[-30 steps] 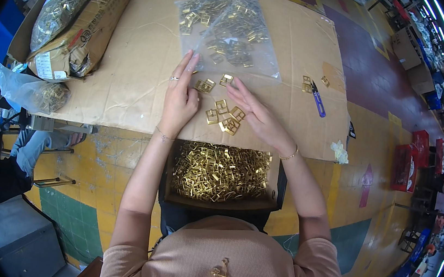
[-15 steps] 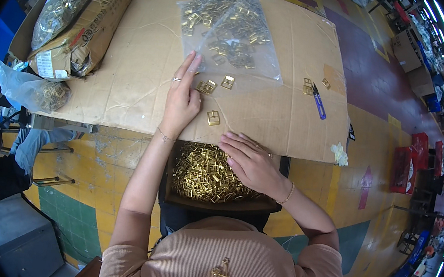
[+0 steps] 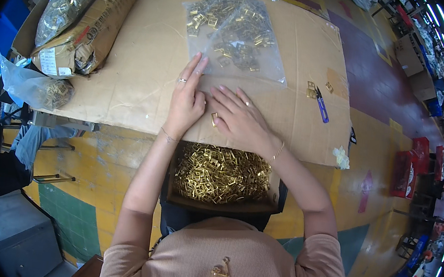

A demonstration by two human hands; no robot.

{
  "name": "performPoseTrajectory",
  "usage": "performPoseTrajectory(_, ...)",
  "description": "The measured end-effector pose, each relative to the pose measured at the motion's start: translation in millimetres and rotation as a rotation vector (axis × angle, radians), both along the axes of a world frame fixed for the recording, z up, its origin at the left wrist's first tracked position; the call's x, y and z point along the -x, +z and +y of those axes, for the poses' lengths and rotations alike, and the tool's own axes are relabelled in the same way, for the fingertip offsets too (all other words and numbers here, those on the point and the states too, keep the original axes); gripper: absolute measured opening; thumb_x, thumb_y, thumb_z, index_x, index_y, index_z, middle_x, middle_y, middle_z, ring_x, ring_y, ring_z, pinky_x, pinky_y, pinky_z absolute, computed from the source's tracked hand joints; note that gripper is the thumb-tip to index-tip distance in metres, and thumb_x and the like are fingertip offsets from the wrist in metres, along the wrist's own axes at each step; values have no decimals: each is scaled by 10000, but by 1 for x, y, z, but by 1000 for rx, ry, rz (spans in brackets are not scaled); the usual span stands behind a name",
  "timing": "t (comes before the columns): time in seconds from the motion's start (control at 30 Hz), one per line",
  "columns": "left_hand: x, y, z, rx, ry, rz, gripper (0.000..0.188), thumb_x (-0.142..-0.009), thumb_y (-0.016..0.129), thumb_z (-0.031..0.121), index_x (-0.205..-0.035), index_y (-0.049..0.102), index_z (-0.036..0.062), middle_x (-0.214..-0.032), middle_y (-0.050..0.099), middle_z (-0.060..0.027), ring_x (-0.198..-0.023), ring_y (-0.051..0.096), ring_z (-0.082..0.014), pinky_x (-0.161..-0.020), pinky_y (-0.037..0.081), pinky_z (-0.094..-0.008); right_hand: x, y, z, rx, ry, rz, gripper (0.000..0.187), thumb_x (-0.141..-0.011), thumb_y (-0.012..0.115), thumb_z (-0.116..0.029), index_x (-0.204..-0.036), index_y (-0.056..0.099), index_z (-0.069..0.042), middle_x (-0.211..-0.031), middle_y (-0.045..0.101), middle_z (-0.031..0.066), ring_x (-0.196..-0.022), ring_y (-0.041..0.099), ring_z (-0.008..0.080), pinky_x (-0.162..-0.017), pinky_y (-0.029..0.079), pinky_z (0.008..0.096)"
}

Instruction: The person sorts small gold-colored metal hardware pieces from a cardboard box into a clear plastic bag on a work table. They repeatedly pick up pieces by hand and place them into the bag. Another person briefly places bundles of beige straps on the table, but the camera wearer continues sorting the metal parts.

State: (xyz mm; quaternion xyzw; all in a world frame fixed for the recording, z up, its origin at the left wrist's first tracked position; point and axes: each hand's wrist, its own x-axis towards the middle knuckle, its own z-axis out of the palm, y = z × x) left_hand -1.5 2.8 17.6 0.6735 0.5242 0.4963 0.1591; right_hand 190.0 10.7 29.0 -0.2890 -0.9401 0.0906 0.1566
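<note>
My left hand rests on the cardboard-covered tabletop with its fingers stretched out, the fingertips at the lower edge of a clear plastic bag holding many gold buckles. Beside it, my right hand lies flat on the cardboard, fingers apart. One loose gold buckle peeks out by the right thumb; whatever else lies beneath the palm is hidden. Under the table's front edge, against my lap, a cardboard box is heaped with gold metal buckles.
A purple-handled cutter lies on the right of the cardboard, with gold buckles next to it. A worn carton carrying a full clear bag stands far left, near a smaller bag. Another person's leg shows at left.
My right hand has moved from above the box up and forward onto the cardboard, over the loose buckles near my left hand. The left hand has stayed nearly still.
</note>
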Motion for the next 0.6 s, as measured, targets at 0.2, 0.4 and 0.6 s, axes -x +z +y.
performPoseTrajectory(0.2, 0, 2, 0, 5, -1, 11, 785, -731, 428, -141, -1484, 470, 78, -1557, 402, -181, -1419, 403, -377, -1169, 345, -427, -5, -7, -53, -70, -21, -11, 543, -965, 590, -357, -1431, 512, -90, -1509, 475, 127, -1425, 404, 293, -1205, 257, 498)
performPoseTrajectory(0.4, 0, 0, 1, -28, 4, 27, 805, -725, 409, -141, -1499, 449, 76, -1565, 391, -190, -1418, 403, -377, -1169, 344, -422, -21, 4, -85, 164, 130, 148, 418, -987, 568, -242, -1365, 585, -66, -1490, 507, 127, -1442, 407, 283, -1210, 264, 502)
performPoseTrajectory(0.6, 1, -1, 2, -26, 20, 79, 838, -720, 408, -132, -1541, 355, 28, -1584, 358, -213, -1445, 373, -375, -1184, 312, -419, 24, 9, 36, 13, -65, 213, 413, -939, 564, -137, -1306, 590, 51, -1390, 572, 212, -1368, 480, 344, -1167, 357, 453)
